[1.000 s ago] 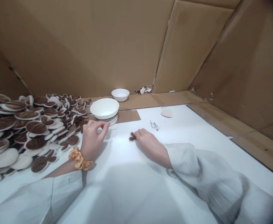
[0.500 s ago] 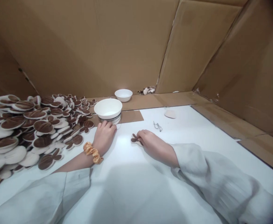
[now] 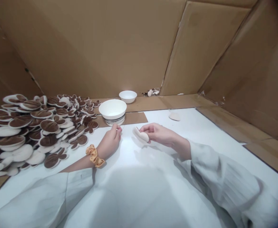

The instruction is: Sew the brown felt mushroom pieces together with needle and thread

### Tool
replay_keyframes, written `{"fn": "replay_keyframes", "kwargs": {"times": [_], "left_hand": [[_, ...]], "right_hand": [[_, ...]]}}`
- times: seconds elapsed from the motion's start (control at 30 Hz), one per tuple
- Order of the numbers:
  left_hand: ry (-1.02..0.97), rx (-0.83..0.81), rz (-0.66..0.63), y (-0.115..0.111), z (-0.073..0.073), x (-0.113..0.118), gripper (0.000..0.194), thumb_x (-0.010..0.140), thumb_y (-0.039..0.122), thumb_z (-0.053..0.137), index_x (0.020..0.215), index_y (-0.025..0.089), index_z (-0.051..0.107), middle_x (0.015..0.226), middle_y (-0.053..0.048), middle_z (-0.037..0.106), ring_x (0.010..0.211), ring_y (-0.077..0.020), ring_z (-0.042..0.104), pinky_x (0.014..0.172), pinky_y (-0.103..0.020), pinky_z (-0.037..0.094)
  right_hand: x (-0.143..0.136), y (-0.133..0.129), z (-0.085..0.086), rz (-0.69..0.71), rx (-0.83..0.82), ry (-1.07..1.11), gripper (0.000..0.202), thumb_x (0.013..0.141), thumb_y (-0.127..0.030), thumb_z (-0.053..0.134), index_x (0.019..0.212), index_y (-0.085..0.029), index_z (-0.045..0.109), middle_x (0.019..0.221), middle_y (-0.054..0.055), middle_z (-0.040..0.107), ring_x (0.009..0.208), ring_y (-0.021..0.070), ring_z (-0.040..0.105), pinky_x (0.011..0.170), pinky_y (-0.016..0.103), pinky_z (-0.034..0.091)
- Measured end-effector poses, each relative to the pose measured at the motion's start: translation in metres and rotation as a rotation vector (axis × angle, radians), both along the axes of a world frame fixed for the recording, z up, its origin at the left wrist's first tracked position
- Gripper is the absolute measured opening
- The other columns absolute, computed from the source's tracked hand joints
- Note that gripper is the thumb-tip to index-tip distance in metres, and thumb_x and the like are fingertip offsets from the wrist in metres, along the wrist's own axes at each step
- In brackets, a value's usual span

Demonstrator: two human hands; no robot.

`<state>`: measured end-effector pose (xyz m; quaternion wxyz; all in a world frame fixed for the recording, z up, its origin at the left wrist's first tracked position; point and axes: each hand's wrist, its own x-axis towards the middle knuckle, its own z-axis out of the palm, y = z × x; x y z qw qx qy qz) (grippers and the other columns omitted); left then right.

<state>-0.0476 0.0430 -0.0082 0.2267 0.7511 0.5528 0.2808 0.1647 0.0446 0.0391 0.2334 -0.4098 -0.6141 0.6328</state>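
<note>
My right hand (image 3: 159,134) pinches a small brown-and-cream plush piece (image 3: 142,136) above the white tabletop, its cream side showing. My left hand (image 3: 111,139) is closed, thumb and fingertips pressed together; whatever it may hold is too small to make out. Just beyond the left fingertips stands a white bowl (image 3: 112,108) on a spool of dark and pale thread (image 3: 115,120). A big pile of similar plush pieces (image 3: 48,126), brown on one face and cream on the other, lies to the left.
A smaller white bowl (image 3: 127,96) stands behind the first one. A flat pale piece (image 3: 174,116) lies at the back right. Cardboard walls (image 3: 105,47) enclose the back and sides, and cardboard strips (image 3: 224,120) border the white tabletop (image 3: 139,190).
My right hand has lifted and turned the plush piece, so its cream side now shows instead of brown. My left hand has drawn slightly back from the thread spool, fingertips pinched.
</note>
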Motion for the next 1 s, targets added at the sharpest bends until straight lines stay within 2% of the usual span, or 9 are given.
{"fn": "replay_keyframes", "kwargs": {"times": [0.23, 0.47, 0.63, 0.77, 0.87, 1.0], "left_hand": [[0.016, -0.001, 0.023, -0.018, 0.009, -0.004, 0.026, 0.090, 0.036, 0.026, 0.090, 0.020, 0.046, 0.082, -0.004, 0.062, 0.077, -0.0192, 0.058, 0.071, -0.030, 0.041], [0.285, 0.013, 0.019, -0.034, 0.009, -0.012, 0.026, 0.091, 0.032, 0.022, 0.100, 0.021, 0.044, 0.090, -0.006, 0.065, 0.079, -0.0240, 0.062, 0.067, -0.032, 0.042], [0.353, 0.038, 0.038, -0.040, 0.007, -0.020, 0.025, 0.091, 0.028, 0.020, 0.099, 0.022, 0.043, 0.087, -0.005, 0.066, 0.077, -0.0231, 0.063, 0.065, -0.030, 0.041], [0.397, 0.066, 0.071, -0.046, 0.006, -0.025, 0.023, 0.091, 0.026, 0.022, 0.098, 0.022, 0.044, 0.086, -0.004, 0.066, 0.075, -0.0220, 0.063, 0.063, -0.029, 0.040], [0.441, 0.105, 0.091, -0.051, 0.005, -0.028, 0.023, 0.092, 0.027, 0.024, 0.097, 0.021, 0.046, 0.077, -0.003, 0.065, 0.070, -0.0206, 0.063, 0.060, -0.027, 0.039], [0.514, 0.201, 0.097, -0.056, 0.004, -0.029, 0.025, 0.092, 0.029, 0.026, 0.095, 0.020, 0.049, 0.067, -0.003, 0.063, 0.063, -0.0199, 0.060, 0.057, -0.026, 0.037]], "right_hand": [[-0.019, 0.011, 0.008, -0.023, -0.082, 0.124, 0.012, 0.062, -0.010, 0.058, 0.074, -0.011, 0.060, 0.055, -0.005, 0.054, 0.047, 0.0037, 0.044, 0.049, 0.018, 0.034], [-0.037, 0.020, 0.007, -0.039, -0.103, 0.155, 0.012, 0.064, -0.003, 0.055, 0.072, -0.009, 0.062, 0.055, -0.004, 0.056, 0.047, 0.0038, 0.046, 0.051, 0.018, 0.036], [-0.052, 0.021, 0.003, 0.036, -0.123, 0.171, 0.012, 0.066, -0.002, 0.055, 0.071, -0.009, 0.064, 0.054, -0.004, 0.055, 0.046, 0.0033, 0.044, 0.049, 0.017, 0.035], [-0.064, 0.024, -0.003, 0.068, -0.119, 0.117, 0.019, 0.063, 0.004, 0.051, 0.070, -0.009, 0.064, 0.051, -0.004, 0.054, 0.046, 0.0036, 0.044, 0.047, 0.016, 0.035], [-0.071, 0.028, -0.008, 0.092, -0.101, 0.086, 0.018, 0.064, 0.004, 0.049, 0.065, -0.009, 0.062, 0.050, -0.004, 0.053, 0.044, 0.0033, 0.043, 0.045, 0.015, 0.035], [-0.077, 0.032, -0.018, 0.105, -0.078, 0.041, 0.014, 0.069, 0.000, 0.052, 0.069, -0.010, 0.062, 0.054, -0.002, 0.058, 0.046, 0.0050, 0.047, 0.046, 0.016, 0.038]]}}
